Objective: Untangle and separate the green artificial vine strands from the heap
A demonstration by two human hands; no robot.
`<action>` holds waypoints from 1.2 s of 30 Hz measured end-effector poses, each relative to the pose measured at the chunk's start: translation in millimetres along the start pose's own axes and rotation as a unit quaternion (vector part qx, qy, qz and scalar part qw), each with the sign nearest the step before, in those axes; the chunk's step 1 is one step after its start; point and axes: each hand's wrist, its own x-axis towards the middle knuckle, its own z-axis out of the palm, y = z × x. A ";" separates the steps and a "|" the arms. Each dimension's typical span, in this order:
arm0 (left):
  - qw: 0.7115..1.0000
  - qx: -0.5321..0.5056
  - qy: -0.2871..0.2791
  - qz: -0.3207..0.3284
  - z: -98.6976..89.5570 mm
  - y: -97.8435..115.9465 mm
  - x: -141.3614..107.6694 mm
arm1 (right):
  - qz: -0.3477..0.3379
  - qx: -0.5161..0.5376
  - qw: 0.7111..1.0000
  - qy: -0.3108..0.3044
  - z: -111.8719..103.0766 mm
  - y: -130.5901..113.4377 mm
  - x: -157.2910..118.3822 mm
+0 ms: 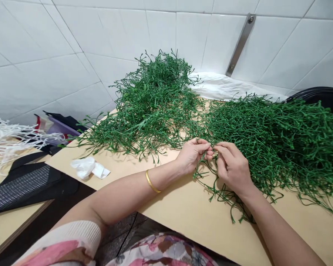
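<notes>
Both hands are right in at the near edge of the big mat of green artificial sprigs (277, 144), the left hand (192, 157) and right hand (233, 170) almost meeting, fingers (208, 147) pressed together and pinching a thin green strand (202, 166) from it between them! More strands trail from that mat down onto the tan desk (169, 201) in front of the right hand, while a second green heap (155, 99) rises just left of the mat, and a crumpled white tissue (87, 167) sits further left, well apart.
</notes>
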 end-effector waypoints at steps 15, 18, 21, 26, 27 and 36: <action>0.990 0.111 -0.045 -0.071 0.8 2.6 -2.2 | 0.126 0.139 0.981 -0.057 0.9 8.2 2.6; 0.989 0.147 -0.013 -0.026 0.9 6.2 -2.1 | 0.147 0.131 0.980 -0.029 -2.3 6.8 3.6; 0.990 0.142 0.010 0.012 0.7 8.7 -0.6 | 0.131 0.094 0.985 0.056 -6.3 3.4 4.3; 0.993 0.116 0.024 0.017 0.9 7.1 -0.2 | 0.050 0.050 0.995 0.071 -5.1 -1.0 2.8; 0.994 0.103 0.020 0.010 1.7 6.6 -1.0 | 0.040 0.042 0.997 0.052 -3.3 -0.8 2.1; 0.996 0.061 -0.030 -0.063 1.2 7.7 -1.7 | 0.076 0.059 0.995 -0.008 4.0 3.4 0.4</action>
